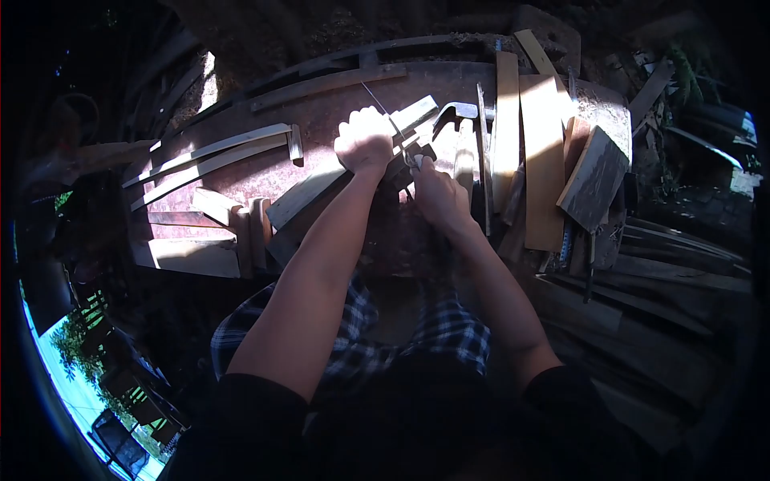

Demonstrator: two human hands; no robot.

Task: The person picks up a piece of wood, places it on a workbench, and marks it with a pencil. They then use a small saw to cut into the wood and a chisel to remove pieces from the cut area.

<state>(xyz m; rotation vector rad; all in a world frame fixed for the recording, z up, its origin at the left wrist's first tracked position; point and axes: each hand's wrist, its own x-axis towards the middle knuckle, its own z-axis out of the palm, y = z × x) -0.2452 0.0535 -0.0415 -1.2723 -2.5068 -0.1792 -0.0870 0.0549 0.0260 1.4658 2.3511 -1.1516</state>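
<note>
My left hand (363, 143) is a closed fist over a length of squared wood (309, 196), whose lower end juts out to the left of my wrist. Past the knuckles a pale wooden piece (415, 113) points up and right. A thin dark strip (374, 97), like a narrow blade or rod, slants down between my hands. My right hand (441, 194) is closed just right of it, fingers curled around something small that shadow and glare obscure. Beside that hand lies a hammer with a curved claw head (459, 110) and a pale handle (464, 152).
Long boards (541, 160) lie on the right of the worn bench (329, 100), with a grey weathered block (595, 172) at its edge. Two thin slats (216, 152) and short offcuts (192, 255) are on the left. More timber (642, 321) is stacked at lower right.
</note>
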